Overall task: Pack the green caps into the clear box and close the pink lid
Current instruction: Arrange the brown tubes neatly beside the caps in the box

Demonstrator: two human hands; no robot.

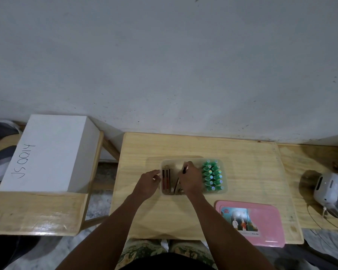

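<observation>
Pale wooden table (242,172) at frame centre, butted against a grey wall. Clear box (225,189) in the middle of it, lid off. Green caps (212,176) packed upright in two neat rows along the box's right end, shiny round stickers on top. Reddish-brown slim items (166,180) lying along the box's left end, too blurred to name.

Right hand (190,180) down inside the box, centre, just left of the green rows, fingers curled around something small and dark near the fingertips; what it is, cannot tell. Left hand (147,184) at the box's left wall, outside it, fingers bent with the tips touching the rim; whether actually gripping the wall, cannot tell.

Pink lid (265,225) flat on the table at lower right of the frame, apart from the box, a picture label on its left half.

White carton (47,152) with handwritten marking on a second wooden table at left of the frame. White device (328,190) with a cable at far right edge. Patterned trousers visible at bottom centre, under the table edge.
</observation>
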